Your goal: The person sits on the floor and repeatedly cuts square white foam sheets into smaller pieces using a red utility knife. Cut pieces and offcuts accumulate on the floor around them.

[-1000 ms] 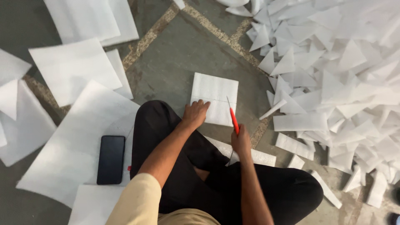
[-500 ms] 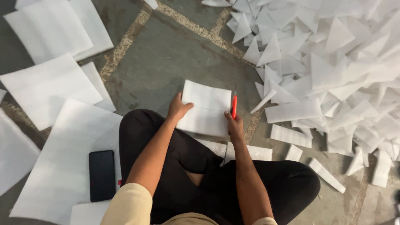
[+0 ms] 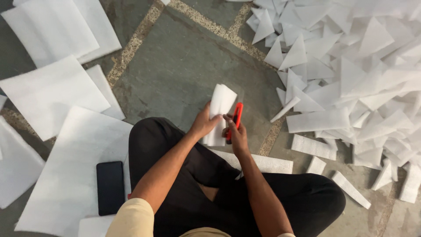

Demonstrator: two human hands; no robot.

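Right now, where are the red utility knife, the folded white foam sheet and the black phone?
red utility knife (image 3: 236, 117), head view, on its handle.
folded white foam sheet (image 3: 220, 103), head view, upper half.
black phone (image 3: 110, 188), head view, screen middle.

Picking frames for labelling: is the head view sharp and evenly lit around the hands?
Head view: soft, even light, no hard shadows or glare; left hand, right hand, red cutter and folded foam sheet are fairly sharp; the white scrap pile looks bright, slightly washed out.

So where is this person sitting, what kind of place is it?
Probably a workshop or packing area floor: a stone floor, big white foam sheets laid out, and a pile of cut foam pieces beside the seated person.
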